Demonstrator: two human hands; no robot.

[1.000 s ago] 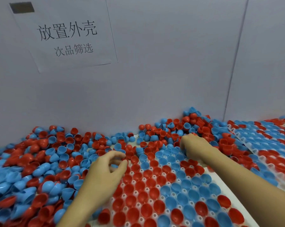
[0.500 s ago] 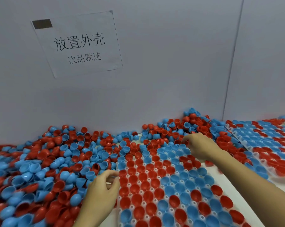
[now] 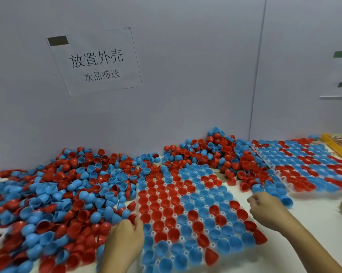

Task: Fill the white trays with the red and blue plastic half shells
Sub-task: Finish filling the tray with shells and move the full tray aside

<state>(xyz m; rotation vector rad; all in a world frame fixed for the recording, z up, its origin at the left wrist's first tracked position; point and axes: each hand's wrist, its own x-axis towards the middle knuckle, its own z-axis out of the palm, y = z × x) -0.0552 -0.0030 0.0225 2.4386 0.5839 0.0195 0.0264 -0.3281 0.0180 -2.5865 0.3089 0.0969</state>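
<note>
Pile of loose red and blue half shells (image 3: 63, 196) fills left half of frame, spreads along wall to upper centre. Centre tray (image 3: 187, 213), white, pockets nearly all filled with red and blue shells. Second tray (image 3: 308, 166) at right, also packed, near edge tilted up. Shells glossy plastic, some dome-up, some cup-up. Left hand (image 3: 124, 239) at centre tray's left edge, fingers curled, pinching red shell. Right hand (image 3: 268, 207) right of centre tray, fingers curled; cannot tell whether it holds anything.
</note>
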